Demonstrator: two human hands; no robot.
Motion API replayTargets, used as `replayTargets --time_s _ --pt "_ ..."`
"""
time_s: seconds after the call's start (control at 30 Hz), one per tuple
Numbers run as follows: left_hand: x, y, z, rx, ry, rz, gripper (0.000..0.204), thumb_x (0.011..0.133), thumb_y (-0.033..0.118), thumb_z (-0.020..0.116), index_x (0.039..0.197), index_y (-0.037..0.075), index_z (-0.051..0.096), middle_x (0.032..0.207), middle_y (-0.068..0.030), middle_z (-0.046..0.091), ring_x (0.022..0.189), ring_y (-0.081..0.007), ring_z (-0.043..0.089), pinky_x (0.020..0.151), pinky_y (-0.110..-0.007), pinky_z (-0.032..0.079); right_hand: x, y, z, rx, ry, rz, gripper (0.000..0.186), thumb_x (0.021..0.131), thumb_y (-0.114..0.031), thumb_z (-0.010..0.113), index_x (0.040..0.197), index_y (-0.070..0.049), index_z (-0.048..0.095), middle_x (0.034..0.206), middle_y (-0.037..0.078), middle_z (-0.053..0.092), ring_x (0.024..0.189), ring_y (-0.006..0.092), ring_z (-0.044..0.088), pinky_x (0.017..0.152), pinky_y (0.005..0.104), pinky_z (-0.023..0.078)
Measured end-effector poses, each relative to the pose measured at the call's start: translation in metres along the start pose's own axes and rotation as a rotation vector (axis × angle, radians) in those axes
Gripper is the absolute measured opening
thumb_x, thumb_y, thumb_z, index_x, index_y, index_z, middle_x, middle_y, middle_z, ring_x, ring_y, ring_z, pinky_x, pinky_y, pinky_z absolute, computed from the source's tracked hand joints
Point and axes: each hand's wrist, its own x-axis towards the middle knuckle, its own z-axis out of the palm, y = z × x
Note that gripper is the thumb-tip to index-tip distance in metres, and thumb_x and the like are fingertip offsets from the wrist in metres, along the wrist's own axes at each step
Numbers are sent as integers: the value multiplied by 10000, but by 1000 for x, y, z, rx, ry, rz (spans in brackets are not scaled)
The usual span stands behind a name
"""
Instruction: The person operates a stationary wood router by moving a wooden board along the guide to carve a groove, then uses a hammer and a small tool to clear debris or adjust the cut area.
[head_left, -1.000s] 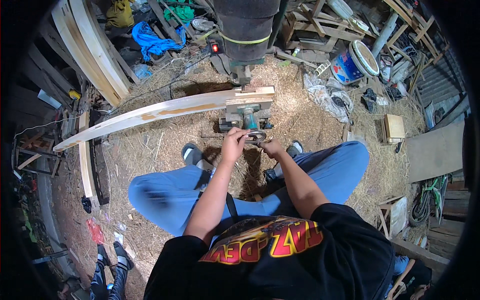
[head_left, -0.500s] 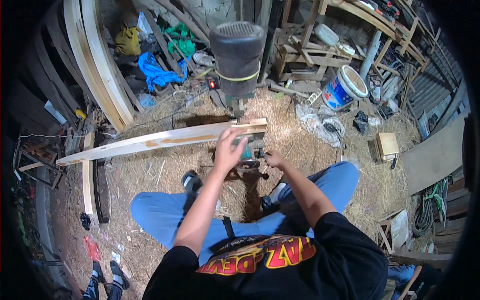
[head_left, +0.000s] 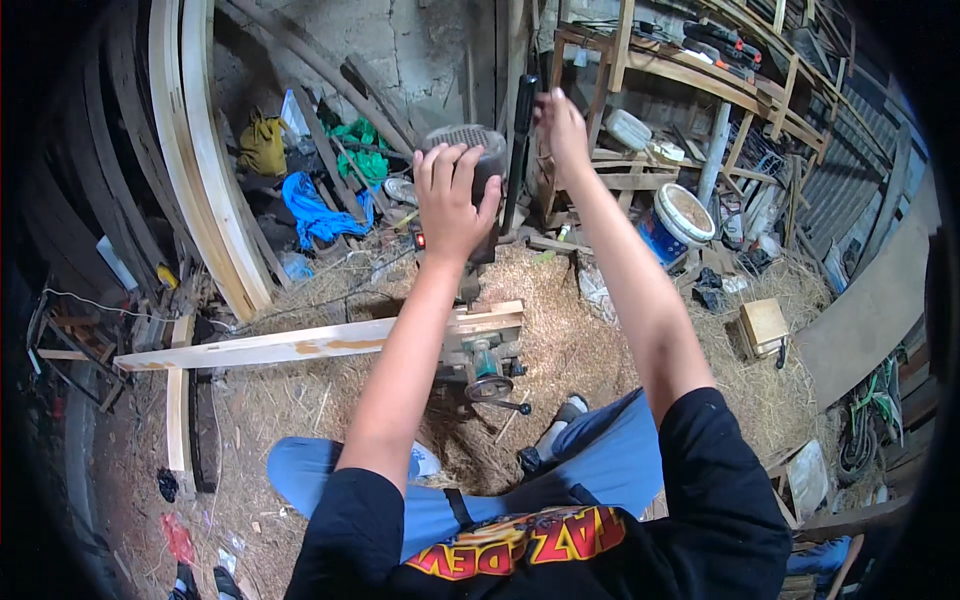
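My left hand [head_left: 453, 200] lies with fingers spread on the dark, vented motor housing [head_left: 468, 138] of an upright woodworking machine. My right hand [head_left: 562, 135] is raised at a black lever [head_left: 523, 105] beside the motor. Its fingers curl against the lever's right side, partly hidden from above. Below the motor, a long pale timber beam [head_left: 290, 347] rests with its right end at the machine's table, under the tool. My left forearm covers part of the beam. A round handwheel [head_left: 489, 388] with a crank knob sits at the machine's front, untouched.
A wooden support [head_left: 180, 420] lies under the beam's left end. Tall planks [head_left: 195, 150] lean at the back left. A paint bucket [head_left: 682, 222] and a wood block [head_left: 763, 326] stand at right. Straw and shavings cover the floor. A person's feet [head_left: 205, 582] show at lower left.
My left hand has moved up from the beam's end to the motor. My right hand has left the handwheel area and risen to the black lever. The view has tilted up.
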Motion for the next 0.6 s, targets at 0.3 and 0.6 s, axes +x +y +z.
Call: replayTargets --time_s 0.3,0.6 --pt "-6 -2 -1 -56 -34 18 385 900 113 595 1281 120 655 1268 -106 621 1276 -346 523 1177 -563 300 48 -27 39 29 -348 138 375 1018 -302 455 1004 -14 694 803 74 675 717 221 658 718 350 534" --pt "-20 -6 4 -73 -27 20 397 906 80 574 1294 98 658 1285 -123 612 1292 -354 522 1177 -551 283 -70 -46 11 42 -341 -119 415 973 -177 493 579 -53 456 515 46 450 428 141 398 455 299 319"
